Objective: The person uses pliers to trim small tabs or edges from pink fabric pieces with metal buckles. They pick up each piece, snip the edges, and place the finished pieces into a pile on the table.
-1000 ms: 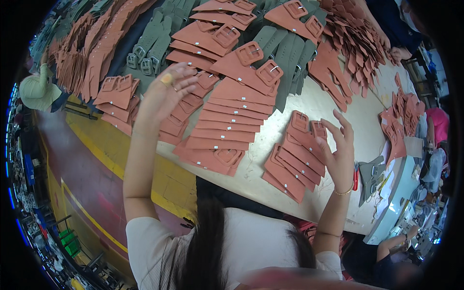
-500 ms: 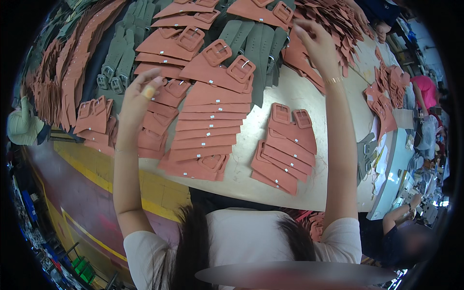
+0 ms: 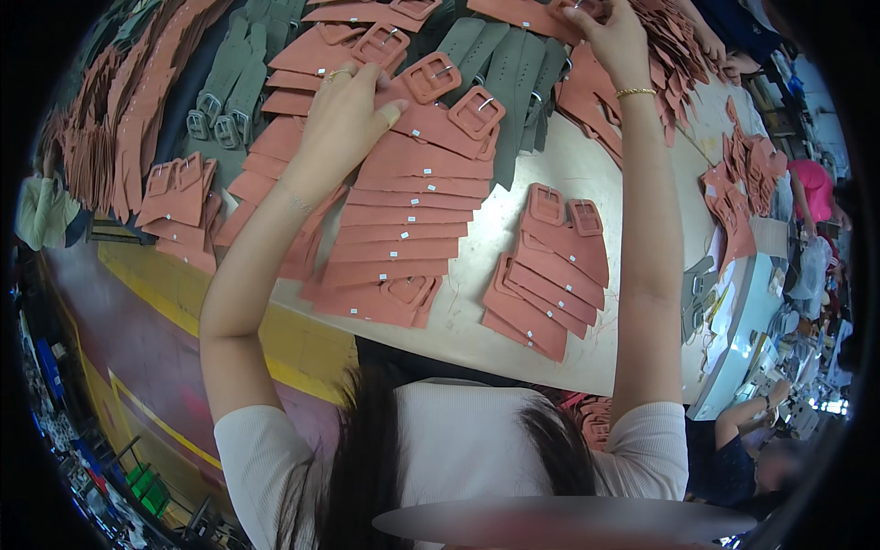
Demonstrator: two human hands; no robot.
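My left hand (image 3: 344,119) lies over the left end of a coral strap piece (image 3: 426,128) with two covered square buckles. Its fingers are bent, with a gap between thumb and forefinger; what lies beneath them is hidden. This piece tops a fanned stack of similar coral pieces (image 3: 394,250). Farther off to the right, my right hand (image 3: 616,41) pinches the buckle end of another coral strap piece (image 3: 522,16) at the top edge of the view. Grey-green straps (image 3: 518,78) with punched holes lie between the two hands.
A smaller fanned stack of coral pieces (image 3: 550,284) lies on the pale table (image 3: 440,344). Green buckled straps (image 3: 229,96) and long coral bundles (image 3: 151,110) fill the left. Another person's hand (image 3: 710,41) is beside the coral heap at far right.
My left hand has moved right and farther away, onto the main stack's top piece. My right hand has reached farther away and closed on a buckle end. The view has shifted slightly.
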